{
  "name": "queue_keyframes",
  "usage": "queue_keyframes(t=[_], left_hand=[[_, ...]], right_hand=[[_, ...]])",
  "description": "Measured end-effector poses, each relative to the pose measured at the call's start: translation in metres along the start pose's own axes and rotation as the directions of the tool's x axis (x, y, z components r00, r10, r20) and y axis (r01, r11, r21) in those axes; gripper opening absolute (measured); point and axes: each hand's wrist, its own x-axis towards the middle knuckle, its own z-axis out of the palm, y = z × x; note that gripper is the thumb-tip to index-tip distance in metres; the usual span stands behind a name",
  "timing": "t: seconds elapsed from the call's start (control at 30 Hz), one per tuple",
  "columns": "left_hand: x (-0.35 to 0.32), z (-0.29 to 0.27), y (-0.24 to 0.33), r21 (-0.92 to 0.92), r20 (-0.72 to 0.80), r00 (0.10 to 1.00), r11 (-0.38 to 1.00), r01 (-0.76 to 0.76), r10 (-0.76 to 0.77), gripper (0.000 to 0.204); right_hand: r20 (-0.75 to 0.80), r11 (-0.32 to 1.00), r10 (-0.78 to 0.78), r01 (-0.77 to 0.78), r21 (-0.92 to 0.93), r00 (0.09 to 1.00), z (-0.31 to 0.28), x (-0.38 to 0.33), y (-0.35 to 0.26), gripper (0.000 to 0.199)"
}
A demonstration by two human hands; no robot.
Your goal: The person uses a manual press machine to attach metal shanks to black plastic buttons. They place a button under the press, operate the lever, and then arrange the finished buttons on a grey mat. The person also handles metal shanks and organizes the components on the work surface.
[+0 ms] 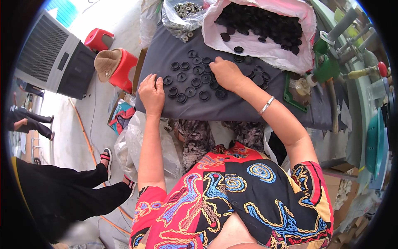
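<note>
Discs, black, are lying on the grey cloth; left hand is resting beside them, fingers loosely extended; right hand is touching others, curled, its grip not discernible.

Free passage over near-edge cloth; black discs crowd middle, white sack behind, green machine right.

a grey-covered table bears scattered black discs, a white sack, a clear bag.
</note>
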Motion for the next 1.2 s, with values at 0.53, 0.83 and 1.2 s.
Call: queue_keyframes(t=[0.53, 0.83, 1.2], left_hand=[[0.001, -0.004, 0.005, -0.060, -0.019, 1.000, 0.998, -0.021, 0.020, 0.027], [-0.001, -0.004, 0.002, -0.086, 0.001, 1.000, 0.996, 0.009, -0.009, 0.026], [-0.001, -0.003, 0.000, -0.050, 0.010, 1.000, 0.999, -0.013, 0.014, 0.025]], right_hand=[[-0.251, 0.947, 0.124, -0.190, -0.261, 0.960, -0.011, 0.011, 0.073, 0.014], [-0.277, 0.998, 0.045, -0.057, -0.033, 0.960, -0.020, -0.001, 0.079, 0.022], [-0.185, 0.998, 0.060, -0.062, -0.006, 0.981, -0.006, -0.001, 0.070, 0.019]])
